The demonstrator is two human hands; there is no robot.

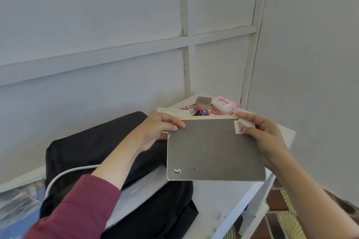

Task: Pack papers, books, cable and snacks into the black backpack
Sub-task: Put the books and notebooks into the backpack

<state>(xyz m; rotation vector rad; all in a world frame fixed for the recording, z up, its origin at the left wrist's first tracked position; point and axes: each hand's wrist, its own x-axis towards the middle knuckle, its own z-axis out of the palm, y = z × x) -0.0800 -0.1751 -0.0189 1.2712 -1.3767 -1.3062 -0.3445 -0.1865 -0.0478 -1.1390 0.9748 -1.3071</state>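
I hold a grey-covered book (211, 149) flat in the air above the white table, its back cover facing me. My left hand (157, 130) grips its upper left corner. My right hand (264, 137) grips its upper right corner and right edge. The black backpack (93, 141) lies on the table to the left, under my left forearm. White papers (139, 190) stick out of its opening. A white cable (64, 174) curves across the backpack. Snack packets (206, 109) and a pink pack (225, 104) lie at the table's far corner behind the book.
The white table (223, 200) stands in a corner of pale panelled walls. A small grey box (203, 100) sits among the snacks, beside a printed sheet (171, 111). A picture-printed sheet (17, 200) lies at the left. Patterned floor (285, 219) shows at lower right.
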